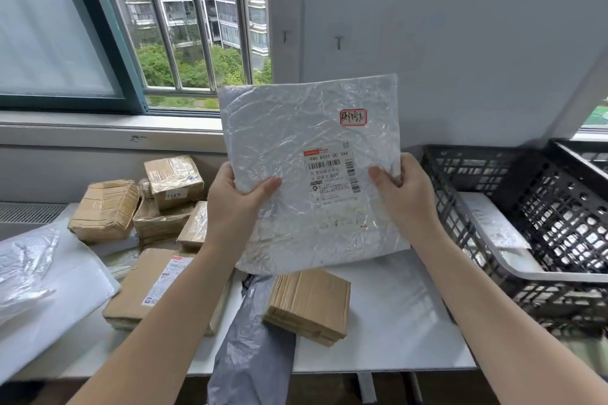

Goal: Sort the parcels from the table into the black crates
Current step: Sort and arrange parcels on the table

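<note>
Both hands hold a flat white plastic mailer [296,148] upright above the table, its shipping label and a red-bordered sticker facing me. My left hand [235,200] grips its left edge and my right hand [406,197] grips its right edge. A black mesh crate [513,286] stands at the right with a white parcel [490,223] lying inside. Several taped cardboard parcels [171,204] are piled on the white table [388,312] at the left, with another brown one [309,304] below the mailer.
A grey poly bag [250,352] hangs over the table's front edge. White plastic mailers [42,279] lie at the far left. A second black crate [585,154] sits behind the first. A window sill and wall run along the back.
</note>
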The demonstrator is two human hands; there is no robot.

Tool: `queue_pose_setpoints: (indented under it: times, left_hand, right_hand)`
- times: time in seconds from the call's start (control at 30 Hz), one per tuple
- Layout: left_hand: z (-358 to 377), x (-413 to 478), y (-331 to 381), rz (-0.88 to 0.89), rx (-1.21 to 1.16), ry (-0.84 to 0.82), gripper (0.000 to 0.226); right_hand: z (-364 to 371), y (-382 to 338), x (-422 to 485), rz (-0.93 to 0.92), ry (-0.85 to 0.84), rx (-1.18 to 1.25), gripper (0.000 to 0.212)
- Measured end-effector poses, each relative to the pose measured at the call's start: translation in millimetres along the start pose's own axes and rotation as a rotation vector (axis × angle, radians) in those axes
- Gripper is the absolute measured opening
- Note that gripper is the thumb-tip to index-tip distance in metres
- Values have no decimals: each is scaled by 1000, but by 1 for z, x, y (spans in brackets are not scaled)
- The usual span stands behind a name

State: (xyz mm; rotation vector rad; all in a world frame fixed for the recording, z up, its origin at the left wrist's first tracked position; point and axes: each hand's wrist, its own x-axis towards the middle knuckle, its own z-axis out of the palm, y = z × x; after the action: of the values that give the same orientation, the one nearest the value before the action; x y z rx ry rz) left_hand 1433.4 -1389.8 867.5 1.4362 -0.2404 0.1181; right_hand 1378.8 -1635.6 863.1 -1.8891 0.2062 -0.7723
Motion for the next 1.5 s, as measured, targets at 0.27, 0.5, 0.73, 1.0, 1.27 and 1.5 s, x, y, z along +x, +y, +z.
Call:
queue_pose_setpoints:
  times: [0.27, 0.5, 0.73, 1.0, 1.27, 1.5]
  left_hand:
    - [28, -16, 54, 153, 16, 28, 38]
    - [58, -14, 73, 123, -53, 23, 49]
    - [88, -15, 81, 118, -72, 8, 50]
    - [90, -21, 95, 198, -52, 9, 51]
    - [62, -17, 109, 244, -41, -23, 45]
    - [32, -11, 108, 227, -11, -65, 41]
  right_hand:
    - [-40, -39, 14, -94, 98, -6, 13]
    - [-74, -52, 38, -106, 76, 26, 14]
    - [-99, -44, 54, -84, 48, 71, 6]
    - [-108, -62, 53, -185, 109, 84, 19]
    - [-94, -86, 37, -276, 204, 20, 18]
    - [-79, -94, 21, -249, 275, -109, 17]
